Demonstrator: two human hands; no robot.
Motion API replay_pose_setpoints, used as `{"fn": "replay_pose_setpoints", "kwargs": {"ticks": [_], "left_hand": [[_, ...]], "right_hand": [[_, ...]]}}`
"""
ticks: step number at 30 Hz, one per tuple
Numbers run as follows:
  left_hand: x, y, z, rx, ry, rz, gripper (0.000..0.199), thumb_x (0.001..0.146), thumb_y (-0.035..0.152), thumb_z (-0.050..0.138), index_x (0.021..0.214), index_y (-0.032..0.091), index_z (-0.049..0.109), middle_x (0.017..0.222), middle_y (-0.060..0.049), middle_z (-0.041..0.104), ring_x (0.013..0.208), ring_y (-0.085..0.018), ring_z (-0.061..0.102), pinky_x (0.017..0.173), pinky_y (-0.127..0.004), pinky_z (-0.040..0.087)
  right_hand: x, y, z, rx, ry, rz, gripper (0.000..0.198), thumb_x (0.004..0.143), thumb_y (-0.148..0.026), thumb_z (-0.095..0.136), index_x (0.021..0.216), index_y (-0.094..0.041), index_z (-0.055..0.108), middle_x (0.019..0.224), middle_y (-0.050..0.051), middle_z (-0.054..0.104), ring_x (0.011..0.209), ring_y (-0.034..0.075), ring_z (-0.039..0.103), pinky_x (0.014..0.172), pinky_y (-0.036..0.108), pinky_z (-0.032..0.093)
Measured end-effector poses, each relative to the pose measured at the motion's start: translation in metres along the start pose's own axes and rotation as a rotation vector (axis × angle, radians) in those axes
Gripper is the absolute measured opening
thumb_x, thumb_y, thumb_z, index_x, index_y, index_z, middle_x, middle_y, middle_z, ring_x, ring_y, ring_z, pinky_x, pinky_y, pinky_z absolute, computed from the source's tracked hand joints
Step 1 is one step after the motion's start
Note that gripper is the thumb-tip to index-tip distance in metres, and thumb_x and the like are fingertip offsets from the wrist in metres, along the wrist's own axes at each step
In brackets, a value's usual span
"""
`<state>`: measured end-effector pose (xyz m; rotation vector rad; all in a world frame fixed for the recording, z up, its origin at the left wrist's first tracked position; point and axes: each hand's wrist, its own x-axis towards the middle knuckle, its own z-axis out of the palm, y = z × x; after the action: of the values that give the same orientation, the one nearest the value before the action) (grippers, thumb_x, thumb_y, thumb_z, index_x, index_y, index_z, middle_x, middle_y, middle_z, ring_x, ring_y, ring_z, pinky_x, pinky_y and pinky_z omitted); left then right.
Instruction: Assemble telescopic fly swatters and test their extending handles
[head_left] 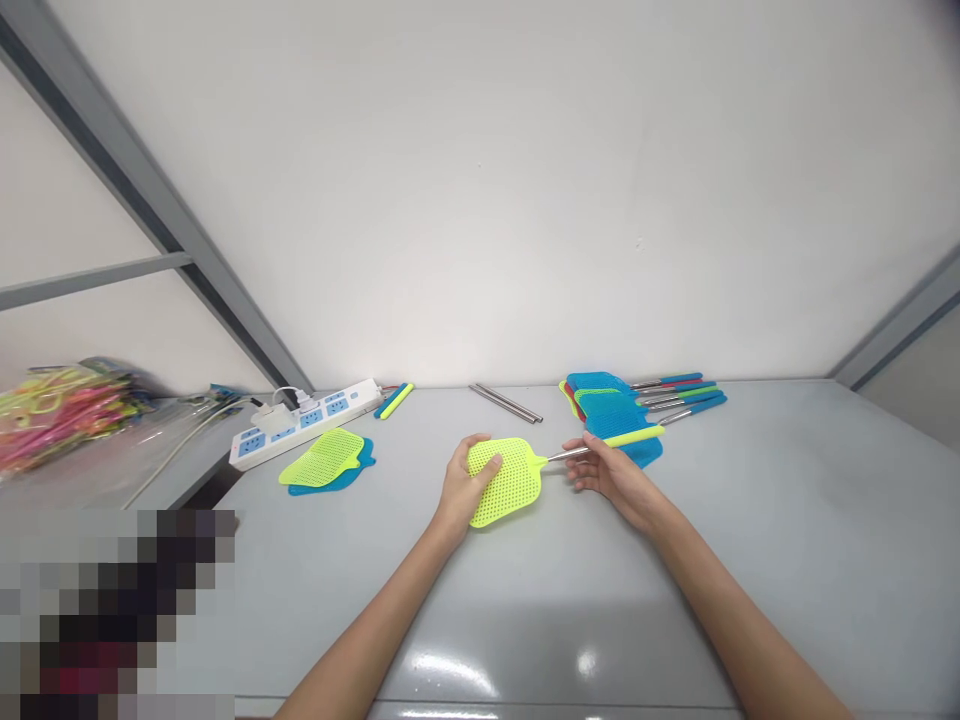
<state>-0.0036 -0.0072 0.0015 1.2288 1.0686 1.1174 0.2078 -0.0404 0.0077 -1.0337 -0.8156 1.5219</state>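
Note:
A yellow-green fly swatter (517, 490) is held level above the grey table, its mesh head to the left. My left hand (459, 492) grips the left edge of the head, thumb on top of the mesh; the fingers behind it are partly hidden. At the right, my right hand (613, 482) is closed around the swatter where its metal rod (564, 455) meets the yellow-green handle (634, 437), with its lower fingers loosely curled. Just behind that hand lies a pile of swatters with blue heads (604, 408) on top, their handles pointing right.
Two metal rods (506, 402) lie near the wall. Yellow and blue handle grips (394, 401) rest beside a white power strip (307, 428). Loose yellow-green (322, 458) and blue (337, 482) swatter heads overlap at left. Bagged colourful items (67, 420) sit far left, near a blurred-out area.

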Motion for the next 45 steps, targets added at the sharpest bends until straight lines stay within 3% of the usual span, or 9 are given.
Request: {"fn": "replay_pose_setpoints", "kwargs": {"ticks": [17,23,34,45], "left_hand": [[0.000,0.002,-0.001,-0.002,-0.018,-0.021,0.043,0.063,0.036,0.062,0.101,0.020,0.049,0.078,-0.001,0.058,0.066,-0.015,0.058,0.061,-0.025,0.045],[-0.004,0.004,0.003,0.031,-0.009,0.011,0.040,0.065,0.035,0.060,0.100,0.021,0.047,0.077,0.000,0.056,0.065,-0.014,0.057,0.061,-0.025,0.045],[-0.008,0.003,0.005,0.068,0.040,0.071,0.041,0.066,0.035,0.059,0.102,0.020,0.048,0.083,-0.002,0.058,0.067,-0.015,0.058,0.064,-0.026,0.045],[-0.012,0.007,0.009,0.054,0.017,0.044,0.042,0.068,0.036,0.058,0.105,0.020,0.046,0.086,-0.004,0.059,0.073,-0.017,0.059,0.065,-0.027,0.046]], "right_hand": [[0.001,0.000,0.002,-0.120,0.026,-0.035,0.030,0.067,-0.041,0.059,0.082,-0.015,0.063,0.069,0.003,0.055,0.061,0.012,0.052,0.050,0.022,0.042],[0.002,0.007,0.008,-0.071,-0.021,-0.086,0.024,0.068,-0.037,0.059,0.077,-0.015,0.060,0.053,-0.004,0.044,0.046,0.006,0.040,0.045,0.020,0.033],[0.003,0.011,0.016,-0.043,0.033,-0.099,0.028,0.069,-0.042,0.057,0.077,-0.015,0.056,0.043,-0.006,0.035,0.043,0.007,0.032,0.044,0.022,0.026],[0.004,0.009,0.012,-0.028,0.086,-0.099,0.027,0.066,-0.041,0.060,0.074,-0.015,0.059,0.049,-0.005,0.038,0.045,0.008,0.034,0.044,0.022,0.028]]}}
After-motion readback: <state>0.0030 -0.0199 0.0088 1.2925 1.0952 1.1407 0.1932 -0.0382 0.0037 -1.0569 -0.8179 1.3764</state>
